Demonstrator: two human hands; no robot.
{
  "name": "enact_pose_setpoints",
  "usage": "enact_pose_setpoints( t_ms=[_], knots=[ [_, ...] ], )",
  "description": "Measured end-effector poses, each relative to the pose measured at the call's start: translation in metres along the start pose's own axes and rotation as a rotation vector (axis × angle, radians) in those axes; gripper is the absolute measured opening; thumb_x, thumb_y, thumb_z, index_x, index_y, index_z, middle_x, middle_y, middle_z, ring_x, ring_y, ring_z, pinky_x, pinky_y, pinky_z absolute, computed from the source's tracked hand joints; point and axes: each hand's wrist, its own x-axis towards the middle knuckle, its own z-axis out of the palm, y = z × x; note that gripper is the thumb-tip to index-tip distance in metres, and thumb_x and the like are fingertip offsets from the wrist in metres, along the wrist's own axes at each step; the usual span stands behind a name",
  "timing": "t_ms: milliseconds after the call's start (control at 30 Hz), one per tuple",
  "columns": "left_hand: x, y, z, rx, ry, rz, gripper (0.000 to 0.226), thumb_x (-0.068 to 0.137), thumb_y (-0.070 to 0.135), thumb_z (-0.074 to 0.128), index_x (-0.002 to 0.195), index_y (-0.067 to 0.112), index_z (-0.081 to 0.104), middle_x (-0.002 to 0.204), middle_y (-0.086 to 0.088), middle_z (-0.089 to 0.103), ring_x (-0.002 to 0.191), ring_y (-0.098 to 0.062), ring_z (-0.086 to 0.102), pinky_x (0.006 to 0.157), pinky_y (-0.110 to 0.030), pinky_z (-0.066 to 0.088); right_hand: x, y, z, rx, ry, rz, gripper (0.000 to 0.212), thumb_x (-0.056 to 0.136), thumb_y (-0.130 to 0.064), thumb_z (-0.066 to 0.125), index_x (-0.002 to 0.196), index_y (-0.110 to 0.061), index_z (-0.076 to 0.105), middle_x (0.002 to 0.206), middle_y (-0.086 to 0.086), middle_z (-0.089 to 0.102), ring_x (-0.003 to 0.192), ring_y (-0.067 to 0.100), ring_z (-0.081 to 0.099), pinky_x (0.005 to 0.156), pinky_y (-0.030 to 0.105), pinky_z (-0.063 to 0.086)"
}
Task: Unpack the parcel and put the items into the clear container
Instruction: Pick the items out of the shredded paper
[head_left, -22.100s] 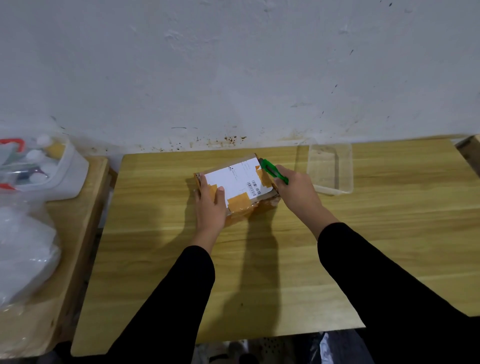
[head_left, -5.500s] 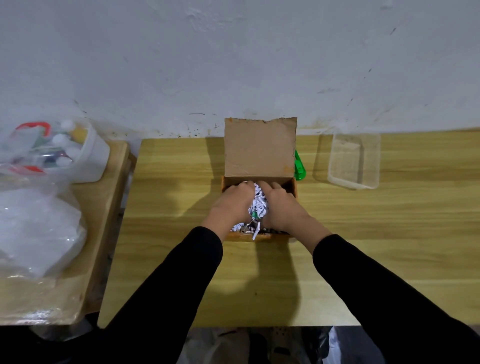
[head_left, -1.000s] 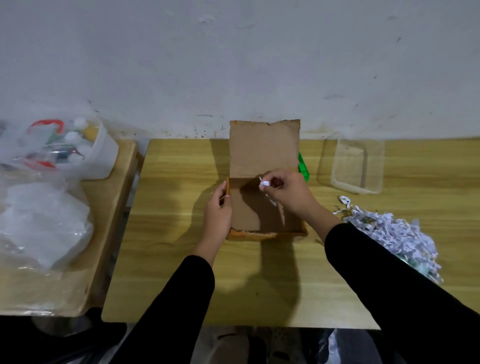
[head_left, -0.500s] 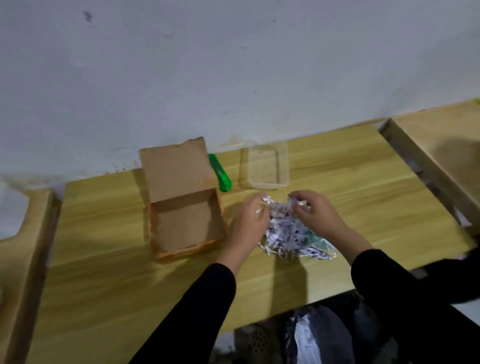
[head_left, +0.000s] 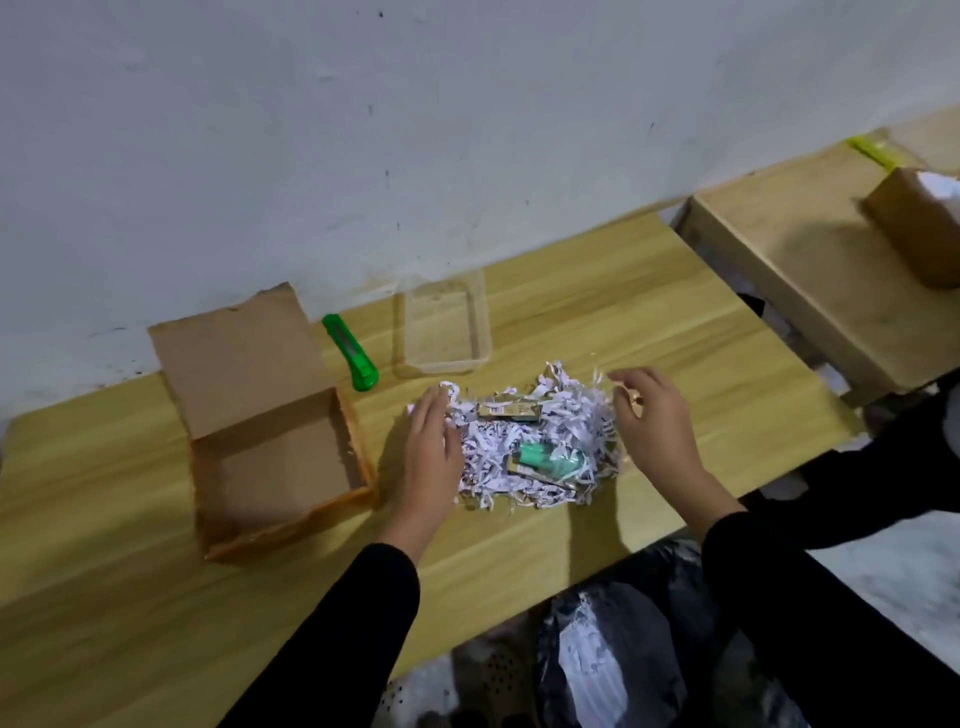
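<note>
Much of what came out of the parcel is half buried. In the heap of white shredded paper (head_left: 540, 447) I can make out two things only in part: a small brownish carton (head_left: 509, 408) lying flat near the far edge, its print too blurred to read, and a teal-green item (head_left: 550, 460) nearer me, wrapped in something clear; I cannot tell what it is. Whether more lies under the shreds I cannot tell. At the right edge of the view a second brown box (head_left: 919, 228) on the neighbouring table is cut off.

Half a second ago both my hands were pressed into the pile, fingers bunched in the paper. Now they are drawn apart and the heap is spread wider, so the two items show. My left hand (head_left: 434, 452) lies flat and loose along the pile's left side, touching the shreds and gripping nothing. My right hand (head_left: 652, 423) hovers at the right side, fingers spread, likewise holding nothing.

Counting: one cardboard box (head_left: 280, 457), lid flap up, nothing in it, on the worktop (head_left: 104, 597) to the left; one green utility knife (head_left: 350, 353) behind it; one clear container (head_left: 447, 325) just beyond the pile, nothing inside; two visible items, both in the paper.
</note>
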Motion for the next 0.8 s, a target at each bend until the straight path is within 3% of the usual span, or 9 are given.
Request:
enact_pose_setpoints(
  t_ms=[67, 167, 200, 300, 433, 533, 633, 733, 800],
  knots=[
    [0.0, 0.014, 0.002, 0.036, -0.046, 0.129, 0.042, 0.098, 0.013, 0.041, 0.141, 0.014, 0.039, 0.15, -0.001, 0.032, 0.141, -0.016, 0.024, 0.112, -0.012, 0.012, -0.004, -0.019, 0.011, 0.048, -0.104, -0.089, 0.026, 0.092, -0.012, 0.049, 0.116, -0.011, 0.06, 0.118, 0.003, 0.056, 0.098, 0.014, 0.053, 0.085, 0.022, 0.042],
    [0.0, 0.016, 0.017, 0.096, -0.291, 0.292, 0.046, 0.1, 0.026, 0.035, 0.145, 0.025, 0.025, 0.155, 0.007, 0.017, 0.144, -0.01, 0.009, 0.119, -0.037, 0.013, -0.012, -0.027, 0.033, -0.052, -0.342, -0.356, 0.036, 0.092, -0.024, 0.044, 0.125, -0.015, 0.055, 0.128, 0.004, 0.056, 0.113, 0.02, 0.053, 0.097, 0.035, 0.046],
    [0.001, 0.01, 0.02, 0.114, -0.335, 0.27, 0.049, 0.101, 0.029, 0.033, 0.147, 0.026, 0.018, 0.156, 0.008, 0.01, 0.145, -0.01, 0.003, 0.12, -0.039, 0.011, -0.012, -0.019, 0.039, -0.093, -0.395, -0.355, 0.038, 0.093, -0.024, 0.043, 0.129, -0.017, 0.051, 0.133, 0.006, 0.054, 0.12, 0.022, 0.05, 0.101, 0.037, 0.043],
    [0.002, -0.017, 0.019, 0.239, -0.392, 0.138, 0.055, 0.1, 0.04, 0.023, 0.147, 0.03, -0.003, 0.157, 0.008, -0.007, 0.144, -0.009, -0.01, 0.12, -0.037, 0.004, -0.009, 0.009, 0.03, -0.105, -0.425, -0.117, 0.041, 0.097, -0.025, 0.04, 0.137, -0.019, 0.042, 0.145, 0.006, 0.042, 0.132, 0.022, 0.039, 0.107, 0.035, 0.033],
    [-0.003, -0.043, 0.012, 0.385, -0.35, 0.096, 0.055, 0.1, 0.042, 0.02, 0.149, 0.025, 0.002, 0.158, 0.006, -0.002, 0.144, -0.005, -0.005, 0.119, -0.031, 0.002, -0.002, 0.043, 0.004, -0.103, -0.444, 0.014, 0.041, 0.08, -0.003, 0.046, 0.119, -0.005, 0.06, 0.135, 0.015, 0.053, 0.126, 0.029, 0.049, 0.103, 0.032, 0.036],
    [-0.004, -0.042, 0.012, 0.363, -0.191, 0.043, 0.055, 0.1, 0.041, 0.02, 0.149, 0.019, 0.013, 0.158, 0.002, 0.01, 0.145, -0.008, 0.004, 0.12, -0.033, 0.006, 0.006, 0.038, -0.004, -0.046, -0.279, 0.036, 0.032, 0.084, -0.001, 0.051, 0.113, -0.004, 0.063, 0.123, 0.019, 0.057, 0.113, 0.033, 0.053, 0.096, 0.038, 0.043],
    [-0.005, -0.031, 0.016, 0.353, -0.197, 0.089, 0.054, 0.1, 0.041, 0.022, 0.149, 0.019, 0.016, 0.157, 0.003, 0.012, 0.145, -0.008, 0.005, 0.12, -0.033, 0.008, 0.014, 0.012, 0.004, -0.018, -0.183, -0.062, 0.027, 0.088, -0.007, 0.053, 0.113, -0.008, 0.062, 0.119, 0.013, 0.057, 0.114, 0.025, 0.047, 0.091, 0.027, 0.033],
    [-0.008, -0.023, 0.024, 0.383, -0.281, 0.087, 0.055, 0.1, 0.041, 0.022, 0.149, 0.019, 0.012, 0.158, 0.003, 0.006, 0.145, -0.009, -0.001, 0.12, -0.032, 0.004, 0.019, -0.015, 0.029, -0.009, -0.322, -0.202, 0.027, 0.089, -0.014, 0.054, 0.115, -0.013, 0.06, 0.117, 0.006, 0.058, 0.105, 0.015, 0.048, 0.086, 0.019, 0.036],
    [-0.009, -0.024, 0.028, 0.402, -0.294, 0.043, 0.055, 0.1, 0.04, 0.022, 0.149, 0.017, 0.011, 0.158, 0.003, 0.003, 0.145, -0.01, -0.004, 0.12, -0.032, 0.002, 0.024, -0.023, 0.044, -0.055, -0.403, -0.26, 0.031, 0.088, -0.018, 0.057, 0.118, -0.015, 0.059, 0.116, 0.003, 0.059, 0.104, 0.017, 0.051, 0.088, 0.027, 0.043]
  ],
)
